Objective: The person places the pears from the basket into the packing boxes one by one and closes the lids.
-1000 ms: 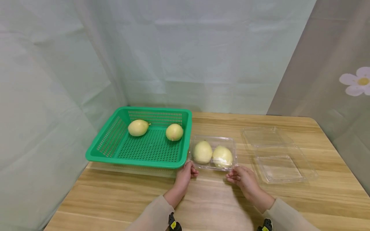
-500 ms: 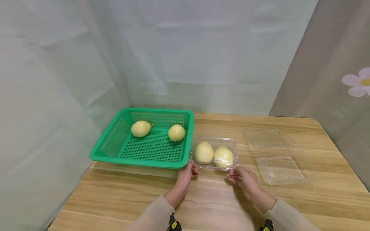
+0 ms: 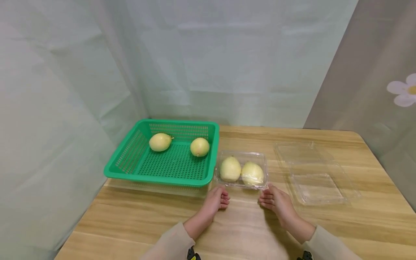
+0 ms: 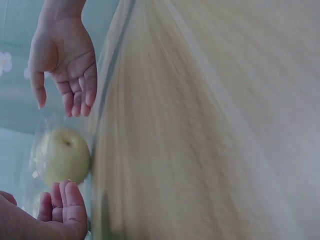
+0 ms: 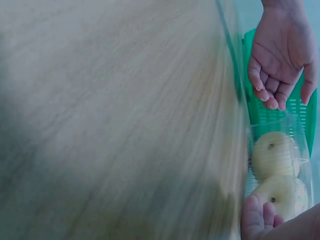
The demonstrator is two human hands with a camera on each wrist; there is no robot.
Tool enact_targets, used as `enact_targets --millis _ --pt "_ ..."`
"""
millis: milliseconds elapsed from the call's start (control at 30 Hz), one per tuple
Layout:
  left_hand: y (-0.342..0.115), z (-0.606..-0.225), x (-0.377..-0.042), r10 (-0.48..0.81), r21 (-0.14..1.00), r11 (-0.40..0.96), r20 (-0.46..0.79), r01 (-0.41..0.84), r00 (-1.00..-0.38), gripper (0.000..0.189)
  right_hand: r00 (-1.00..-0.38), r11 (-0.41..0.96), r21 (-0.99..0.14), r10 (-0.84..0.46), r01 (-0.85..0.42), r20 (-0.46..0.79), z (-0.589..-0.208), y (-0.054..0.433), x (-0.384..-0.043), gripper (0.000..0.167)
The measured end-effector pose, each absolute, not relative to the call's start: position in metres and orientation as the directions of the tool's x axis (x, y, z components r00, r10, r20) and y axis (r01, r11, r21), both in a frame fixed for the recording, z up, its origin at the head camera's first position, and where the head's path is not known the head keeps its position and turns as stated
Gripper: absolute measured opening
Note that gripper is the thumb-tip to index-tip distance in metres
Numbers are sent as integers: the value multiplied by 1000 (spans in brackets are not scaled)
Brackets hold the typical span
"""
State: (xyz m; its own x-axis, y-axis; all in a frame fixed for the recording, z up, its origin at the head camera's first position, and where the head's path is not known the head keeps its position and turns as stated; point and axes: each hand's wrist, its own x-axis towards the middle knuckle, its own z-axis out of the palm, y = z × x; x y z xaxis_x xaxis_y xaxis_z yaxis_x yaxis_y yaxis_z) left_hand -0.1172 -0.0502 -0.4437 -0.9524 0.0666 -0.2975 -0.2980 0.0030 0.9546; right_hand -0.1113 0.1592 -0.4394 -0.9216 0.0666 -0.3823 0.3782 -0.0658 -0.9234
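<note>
A closed clear plastic clamshell box [image 3: 240, 154] with two pale yellow pears [image 3: 230, 169] inside stands on the wooden table, against the right side of the basket. My left hand [image 3: 215, 202] is just in front of the box's near left corner, apart from it, fingers loosely bent and holding nothing. By the near right corner is my right hand [image 3: 277, 202], its fingers relaxed; whether its tip still touches the box I cannot tell. Both wrist views show the palms facing each other, with a pear [image 4: 67, 155] seen through the plastic.
A green plastic basket [image 3: 162, 179] at the left holds two more pears [image 3: 160, 142]. To the right lies an open clear clamshell box [image 3: 320, 187] with its lid folded back. Pale curtains hang behind the table [image 3: 240, 231] and along its sides.
My left hand has let go of the box's corner and drawn back toward me. The right hand has loosened and shifted slightly back. The box stays in place; the head view shifted slightly.
</note>
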Motion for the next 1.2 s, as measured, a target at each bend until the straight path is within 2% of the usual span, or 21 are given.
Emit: enact_targets --millis 133,333,500,733,1033,1200 --pt "-43 -439 -114 119 966 48 -257 -253 -959 34 -933 -64 -933 37 354 -357 -440 166 -108 58" --pt "-32 -435 -111 209 969 90 -246 -232 -946 32 -945 -65 -943 6 327 -328 -445 180 -109 54" --pt "-21 -427 -109 276 968 120 -248 -222 -929 34 -957 35 -957 51 288 -286 -418 180 -103 55" --pt "-3 -407 -110 353 972 195 -196 -133 -915 38 -973 139 -963 35 232 -229 -391 189 -110 59" --pt "30 -395 -115 388 964 261 -159 -58 -908 46 -998 228 -972 23 54 -50 -377 218 -119 63" --pt "48 -386 -121 391 956 286 -182 -69 -902 49 -996 266 -963 81 44 -23 -373 237 -123 68"
